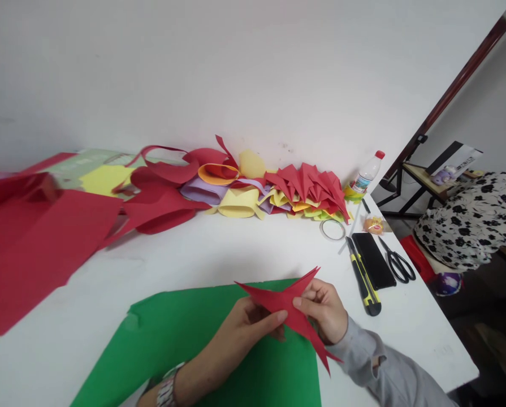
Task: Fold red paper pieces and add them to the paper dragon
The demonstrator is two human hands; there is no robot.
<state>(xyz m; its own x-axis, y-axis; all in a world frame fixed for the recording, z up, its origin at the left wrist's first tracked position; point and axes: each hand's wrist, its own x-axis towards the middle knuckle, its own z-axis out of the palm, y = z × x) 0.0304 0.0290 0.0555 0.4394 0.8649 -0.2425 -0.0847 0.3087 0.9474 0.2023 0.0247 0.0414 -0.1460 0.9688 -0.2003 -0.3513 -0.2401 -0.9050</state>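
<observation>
A folded red paper star (289, 308) with long narrow points is held between both my hands, above a green sheet of paper (180, 322). My left hand (253, 322) pinches its left side, thumb on top and fingers underneath. On its right side my right hand (323, 308) grips it, thumb pressed on the face near the middle. One pair of points sticks up at the top right, another pair hangs at the lower right, and a point reaches left. The fingers beneath the paper are partly hidden.
Red paper sheets (44, 243) cover the left. Along the wall lie paper loops (238, 202) and folded red stars (306, 183). At right are a bottle (365, 174), tape roll (332, 229), utility knife (365, 282), black phone (373, 260) and scissors (399, 265). A person (477, 220) is beyond.
</observation>
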